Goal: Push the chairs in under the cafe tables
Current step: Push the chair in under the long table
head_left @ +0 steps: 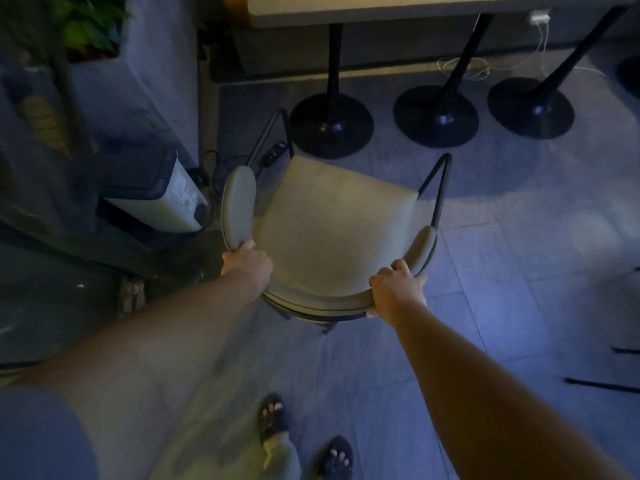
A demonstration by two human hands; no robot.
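Both hands — left hand [246,260], right hand [398,287] — clamped on chair [332,216] backrest, grey tiled floor [519,271], table [381,8] beyond.

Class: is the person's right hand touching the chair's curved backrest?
Touching. The head view shows the right hand wrapped over the chair backrest, thumb below its edge, with no gap between them.

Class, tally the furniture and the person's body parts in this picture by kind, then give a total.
Cream padded armchair with black metal frame: 1
Black round pedestal table bases: 3
Hands, left hand and right hand, gripping the chair's backrest: 2
Sandalled feet: 2
Total: 8
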